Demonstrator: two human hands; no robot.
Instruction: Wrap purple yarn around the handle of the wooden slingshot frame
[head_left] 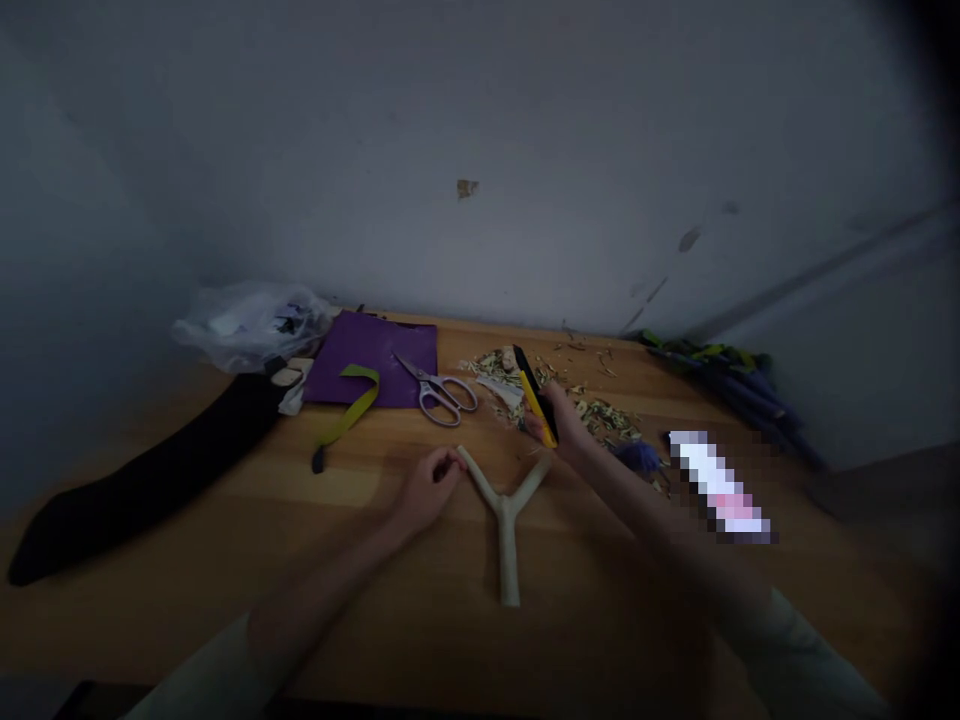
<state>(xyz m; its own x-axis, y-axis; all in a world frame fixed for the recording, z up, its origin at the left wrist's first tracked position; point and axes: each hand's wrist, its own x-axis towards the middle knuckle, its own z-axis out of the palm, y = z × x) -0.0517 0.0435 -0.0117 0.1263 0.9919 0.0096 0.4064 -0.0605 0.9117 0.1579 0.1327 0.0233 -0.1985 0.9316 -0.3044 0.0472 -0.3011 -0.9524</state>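
A pale, peeled Y-shaped branch [508, 540] lies on the wooden table, its two prongs pointing away from me. My left hand [431, 488] is closed at the tip of the left prong, thumb and fingers pinching it. Above the right prong, my right hand [559, 420] grips a yellow and black utility knife [538, 408], which points up and to the left. Whether a blade is out cannot be made out. Wood shavings [607, 418] are scattered behind and beside my right hand.
Scissors [442, 398] lie partly on a purple sheet [352, 350], near a yellow-green strap [360, 405]. A plastic bag [255, 325] and long black object [157, 475] are left. A pixelated bright object [720, 485] and a dark bundle [739, 390] are right, before the wall [450, 120].
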